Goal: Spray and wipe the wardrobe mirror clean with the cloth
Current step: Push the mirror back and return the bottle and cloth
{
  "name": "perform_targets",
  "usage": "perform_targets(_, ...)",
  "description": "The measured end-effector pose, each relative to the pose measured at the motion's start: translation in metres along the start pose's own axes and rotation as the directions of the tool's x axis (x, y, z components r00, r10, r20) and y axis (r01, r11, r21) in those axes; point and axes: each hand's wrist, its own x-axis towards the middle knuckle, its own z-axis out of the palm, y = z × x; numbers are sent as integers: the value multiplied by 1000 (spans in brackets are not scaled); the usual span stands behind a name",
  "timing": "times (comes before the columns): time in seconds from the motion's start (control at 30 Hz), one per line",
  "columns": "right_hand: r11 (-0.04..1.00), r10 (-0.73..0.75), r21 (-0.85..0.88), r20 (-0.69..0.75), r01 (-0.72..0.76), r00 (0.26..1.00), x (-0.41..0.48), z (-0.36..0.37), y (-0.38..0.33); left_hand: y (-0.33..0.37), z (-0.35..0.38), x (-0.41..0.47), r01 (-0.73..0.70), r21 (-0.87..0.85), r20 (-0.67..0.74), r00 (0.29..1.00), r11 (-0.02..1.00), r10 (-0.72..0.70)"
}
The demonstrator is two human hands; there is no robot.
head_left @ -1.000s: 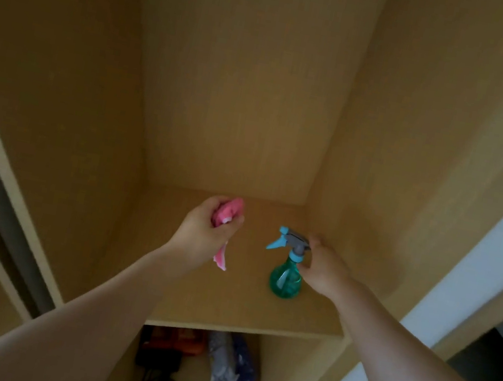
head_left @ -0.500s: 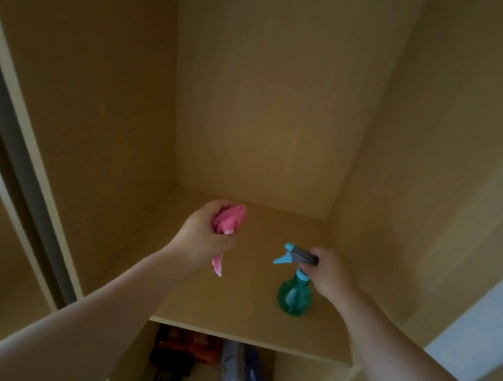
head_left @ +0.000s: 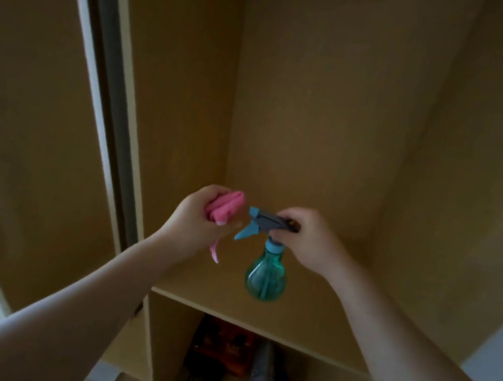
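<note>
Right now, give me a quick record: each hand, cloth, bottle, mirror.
left hand: grips bunched pink cloth
right hand: grips trigger head of green spray bottle
nozzle: points left, toward cloth
bottle: upright over wardrobe shelf; contact unclear
mirror: not visible

Both bare forearms come in from the bottom corners and angle toward each other, so the hands end up close together mid-frame. The left hand (head_left: 196, 219) is curled into a fist around a bunched pink cloth (head_left: 226, 209), back of the hand toward the camera, with one end of the cloth poking out the top and a strip dangling below. The right hand (head_left: 306, 242) is just beside it, fingers wrapped over the trigger head of a green spray bottle (head_left: 265, 277), wrist bent down a bit
</note>
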Motion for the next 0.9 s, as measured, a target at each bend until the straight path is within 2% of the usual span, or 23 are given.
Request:
perform_targets(0.2, 990, -137, 56, 88, 132, 987, 1, 52, -73, 1, -70, -46, -23, -37, -123, 992, 999, 18)
perform_targets(0.37, 978, -195, 97, 122, 184, 973, -1, 107, -133, -16, -138, -87, -22, -62, -160, 987, 998, 12)
perform_targets(0.67, 988, -100, 133, 130, 82, 987, -10, 230, -229, -75, -262, -152, 4, -35, -158, 987, 999, -10)
perform_targets(0.9, 991, -38, 131, 150, 18, 988, -8, 308, -271, -128, -328, -180, 10, -20, -125, 992, 1000, -13)
